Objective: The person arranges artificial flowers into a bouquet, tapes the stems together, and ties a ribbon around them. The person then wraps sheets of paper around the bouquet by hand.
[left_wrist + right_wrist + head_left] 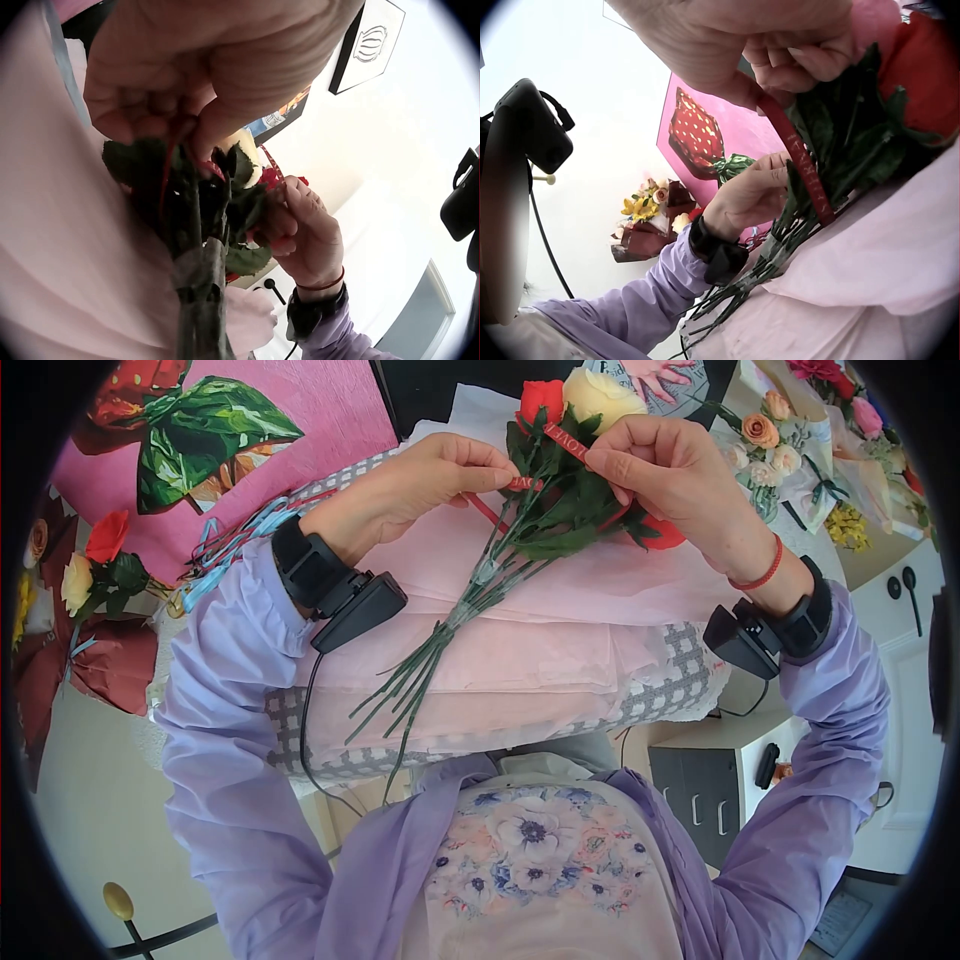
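A bunch of artificial roses lies across pink wrapping paper [560,650], with a red rose [541,402], a cream rose [600,400] and another red bloom [662,535] at its head. Clear tape [484,573] binds the green stems [432,650]. Around the bunch, above the tape, runs a red printed ribbon [802,161]. My left hand [425,485] pinches one part of the ribbon between thumb and forefinger, beside the leaves. On the other side, my right hand [675,475] pinches the other part, drawn up over the leaves [847,135].
Blue and red cords [250,532] lie at the left, near a pink picture [320,420]. A dark-red wrapped bouquet [115,660] stands far left. More bouquets [765,450] fill the back right. A checked cloth [680,670] shows under the paper.
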The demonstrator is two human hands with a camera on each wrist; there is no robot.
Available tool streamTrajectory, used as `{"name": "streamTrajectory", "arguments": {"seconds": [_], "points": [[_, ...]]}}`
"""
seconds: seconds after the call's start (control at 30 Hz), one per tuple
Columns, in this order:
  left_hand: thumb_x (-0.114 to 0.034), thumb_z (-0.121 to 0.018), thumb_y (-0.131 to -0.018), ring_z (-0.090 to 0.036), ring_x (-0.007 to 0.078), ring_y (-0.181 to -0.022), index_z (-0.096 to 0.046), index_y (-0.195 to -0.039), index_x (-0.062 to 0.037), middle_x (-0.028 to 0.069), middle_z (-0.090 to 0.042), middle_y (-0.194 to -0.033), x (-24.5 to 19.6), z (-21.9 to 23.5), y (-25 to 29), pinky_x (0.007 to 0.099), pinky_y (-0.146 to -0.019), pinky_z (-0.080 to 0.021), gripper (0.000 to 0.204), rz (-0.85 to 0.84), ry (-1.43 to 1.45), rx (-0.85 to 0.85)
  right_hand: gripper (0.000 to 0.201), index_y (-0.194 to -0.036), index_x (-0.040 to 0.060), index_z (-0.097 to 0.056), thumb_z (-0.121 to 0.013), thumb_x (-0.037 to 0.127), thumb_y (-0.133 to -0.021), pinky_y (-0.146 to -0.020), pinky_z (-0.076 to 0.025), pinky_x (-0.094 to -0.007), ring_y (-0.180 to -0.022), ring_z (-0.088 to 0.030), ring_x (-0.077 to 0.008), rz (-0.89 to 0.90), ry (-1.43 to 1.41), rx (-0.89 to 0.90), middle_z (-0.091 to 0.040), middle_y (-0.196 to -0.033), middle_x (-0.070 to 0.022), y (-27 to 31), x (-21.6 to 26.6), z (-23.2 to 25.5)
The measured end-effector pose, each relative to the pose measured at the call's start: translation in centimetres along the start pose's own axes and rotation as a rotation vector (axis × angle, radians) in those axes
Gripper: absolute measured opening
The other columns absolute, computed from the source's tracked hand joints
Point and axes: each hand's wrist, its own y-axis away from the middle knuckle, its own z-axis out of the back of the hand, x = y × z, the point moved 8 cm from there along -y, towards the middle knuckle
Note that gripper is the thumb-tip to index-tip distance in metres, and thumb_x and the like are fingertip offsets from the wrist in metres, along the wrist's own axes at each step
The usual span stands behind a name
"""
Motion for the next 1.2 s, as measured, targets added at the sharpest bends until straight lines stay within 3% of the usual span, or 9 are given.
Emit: {"name": "streamTrajectory", "arguments": {"seconds": [0.3,0.37,0.5,0.77,0.97,1.1,1.17,1.2], "points": [[-0.020,-0.060,-0.083,-0.052,0.0059,-0.084,-0.063,-0.093,-0.0047,-0.0007,-0.062,-0.089,-1.3,-0.9,-0.1,0.0211,-0.078,-0.038,0.019,-0.077,-0.027,0.029,0.015,-0.079,-0.0015,-0.061,-0.058,0.014,-0.081,-0.048,-0.035,-0.0169,-0.055,-0.046,-0.0030,0.008,0.016,0.013,-0.052,-0.062,0.0020,-0.2,-0.2,-0.1],[-0.020,-0.061,-0.082,-0.053,0.0063,-0.084,-0.064,-0.092,-0.0042,-0.0001,-0.062,-0.089,-1.4,-0.8,-0.1,0.0210,-0.079,-0.038,0.019,-0.082,-0.037,0.016,0.016,-0.080,-0.0015,-0.062,-0.062,0.015,-0.080,-0.049,-0.035,-0.0166,-0.056,-0.048,-0.0031,0.078,0.034,0.042,-0.055,-0.063,0.0011,-0.3,-0.1,-0.3],[-0.020,-0.062,-0.081,-0.053,0.0064,-0.081,-0.064,-0.093,-0.0038,0.0002,-0.062,-0.087,-1.5,-1.1,-0.2,0.0205,-0.077,-0.039,0.021,-0.097,0.006,0.029,0.016,-0.078,-0.0021,-0.065,-0.064,0.014,-0.078,-0.049,-0.037,-0.0187,-0.057,-0.050,-0.0043,0.027,0.095,0.039,-0.058,-0.064,-0.0013,-0.3,0.2,-0.7],[-0.021,-0.063,-0.081,-0.051,0.0055,-0.082,-0.064,-0.093,-0.0041,-0.0011,-0.062,-0.086,-1.3,-1.5,-0.2,0.0206,-0.077,-0.037,0.022,-0.044,0.018,0.038,0.015,-0.074,0.0030,-0.066,-0.067,0.017,-0.069,-0.053,-0.045,-0.0317,-0.056,-0.059,-0.0215,0.076,0.699,0.109,-0.060,-0.061,-0.0110,-1.4,0.3,-2.1],[-0.021,-0.062,-0.081,-0.049,0.0050,-0.080,-0.064,-0.093,-0.0049,-0.0021,-0.061,-0.086,-1.4,-1.6,0.1,0.0203,-0.074,-0.036,0.021,-0.047,0.002,0.010,0.011,-0.073,0.0047,-0.066,-0.062,0.013,-0.068,-0.055,-0.046,-0.0353,-0.058,-0.060,-0.0254,0.123,0.782,0.045,-0.060,-0.061,-0.0111,-1.4,0.8,-2.4],[-0.021,-0.062,-0.081,-0.049,0.0061,-0.083,-0.060,-0.095,-0.0060,-0.0023,-0.057,-0.089,-1.6,-1.5,0.2,0.0209,-0.075,-0.036,0.021,-0.089,0.004,0.015,0.011,-0.074,0.0050,-0.066,-0.060,0.011,-0.067,-0.054,-0.046,-0.0343,-0.055,-0.058,-0.0256,0.187,0.787,0.032,-0.059,-0.060,-0.0114,-1.6,1.8,-1.6],[-0.021,-0.061,-0.081,-0.049,0.0064,-0.083,-0.059,-0.096,-0.0063,-0.0022,-0.056,-0.090,-1.8,-1.4,0.3,0.0212,-0.076,-0.036,0.021,-0.112,-0.006,0.006,0.013,-0.071,-0.0044,-0.059,-0.060,0.007,-0.075,-0.046,-0.037,-0.0246,-0.047,-0.047,-0.0092,0.221,0.695,0.098,-0.053,-0.053,-0.0039,-1.7,2.6,-1.5],[-0.022,-0.061,-0.082,-0.048,0.0062,-0.084,-0.059,-0.098,-0.0066,-0.0024,-0.056,-0.090,-2.1,-1.0,0.4,0.0214,-0.075,-0.036,0.022,-0.134,-0.028,-0.041,0.013,-0.071,-0.0044,-0.059,-0.060,0.007,-0.075,-0.046,-0.037,-0.0246,-0.047,-0.047,-0.0092,0.224,0.697,0.096,-0.053,-0.053,-0.0039,-1.8,3.0,-1.1]]}}
